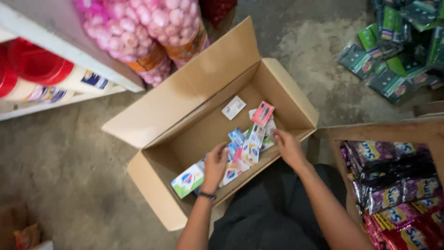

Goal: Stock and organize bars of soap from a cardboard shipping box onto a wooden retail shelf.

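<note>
Both hands (215, 166) (287, 147) in cardboard box (185, 109), seemingly touching small packets (249, 146)

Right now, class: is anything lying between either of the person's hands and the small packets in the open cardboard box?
Nothing visible does. Both hands are already inside the cardboard box, whose flaps are folded open. The left hand rests on the small packets, beside a green and white packet; the right hand touches the pile's right edge.

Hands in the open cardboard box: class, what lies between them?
In the head view, a loose heap of small packets lies between the left hand and right hand.
</note>
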